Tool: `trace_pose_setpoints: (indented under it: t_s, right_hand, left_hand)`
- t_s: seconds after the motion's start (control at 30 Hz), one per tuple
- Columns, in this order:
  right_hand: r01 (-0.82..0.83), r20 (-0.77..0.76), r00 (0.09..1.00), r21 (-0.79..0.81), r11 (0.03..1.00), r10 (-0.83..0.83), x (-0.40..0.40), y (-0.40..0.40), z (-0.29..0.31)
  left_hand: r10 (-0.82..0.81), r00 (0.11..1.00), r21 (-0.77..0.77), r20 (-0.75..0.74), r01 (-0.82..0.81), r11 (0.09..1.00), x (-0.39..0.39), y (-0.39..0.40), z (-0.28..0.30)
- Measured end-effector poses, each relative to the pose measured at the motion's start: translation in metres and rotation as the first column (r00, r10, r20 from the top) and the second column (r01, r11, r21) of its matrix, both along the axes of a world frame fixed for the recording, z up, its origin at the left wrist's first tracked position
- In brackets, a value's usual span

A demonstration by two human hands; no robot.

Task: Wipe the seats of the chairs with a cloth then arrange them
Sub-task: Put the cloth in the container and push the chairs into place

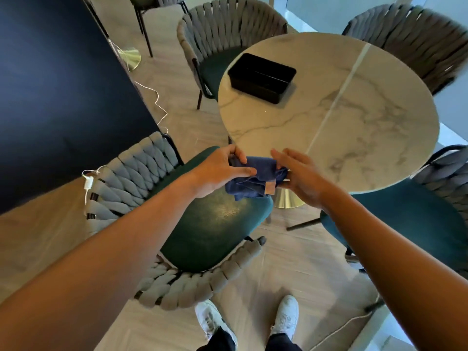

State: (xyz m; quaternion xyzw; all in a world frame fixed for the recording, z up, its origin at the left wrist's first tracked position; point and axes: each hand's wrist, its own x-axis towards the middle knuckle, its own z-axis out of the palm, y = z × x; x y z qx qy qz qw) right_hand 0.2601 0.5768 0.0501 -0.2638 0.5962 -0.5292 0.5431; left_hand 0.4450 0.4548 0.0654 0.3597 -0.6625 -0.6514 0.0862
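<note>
Seen from above, a person holds a crumpled blue cloth (254, 179) in the air over the front edge of a green chair seat (215, 224), close to the near rim of a round marble table (354, 127). The left hand (220, 171) grasps the cloth's left end with curled fingers. The right hand (301, 176) pinches its right end, the upper fingers held straight. A black tray (262, 77) sits on the table's far left side. Three more chairs ring the table.
</note>
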Motion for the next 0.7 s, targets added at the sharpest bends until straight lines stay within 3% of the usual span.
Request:
trace_pose_setpoints:
  t_s: [0.07, 0.2, 0.33, 0.43, 0.57, 0.7]
  right_hand:
    - [-0.018, -0.072, 0.997, -0.015, 1.0, 0.017, 0.019, -0.015, -0.006]
    - [-0.063, -0.08, 0.994, 0.11, 0.992, 0.073, 0.048, -0.031, -0.008]
    - [-0.05, -0.174, 0.983, 0.011, 0.999, 0.051, 0.062, -0.041, 0.0]
    - [0.043, -0.139, 0.989, -0.094, 0.995, -0.056, 0.062, -0.053, 0.008]
    - [0.093, -0.056, 0.994, -0.063, 0.994, -0.097, 0.05, -0.072, 0.013]
    - [0.123, -0.054, 0.99, -0.113, 0.986, -0.13, 0.018, -0.091, 0.007]
  left_hand:
    - [-0.002, 1.0, -0.013, -0.009, 0.002, 1.0, 0.023, -0.015, 0.002]
    - [0.018, 0.998, 0.074, -0.059, -0.014, 0.997, 0.058, -0.043, 0.007]
    - [-0.001, 0.993, 0.088, -0.116, 0.012, 0.996, 0.072, -0.062, 0.006]
    - [0.032, 0.99, 0.078, -0.139, -0.022, 0.997, 0.062, -0.067, 0.013]
    - [0.058, 0.997, -0.025, -0.05, -0.06, 0.998, 0.033, -0.081, 0.015]
    - [0.085, 0.992, 0.101, -0.09, -0.075, 0.992, 0.0, -0.104, 0.017]
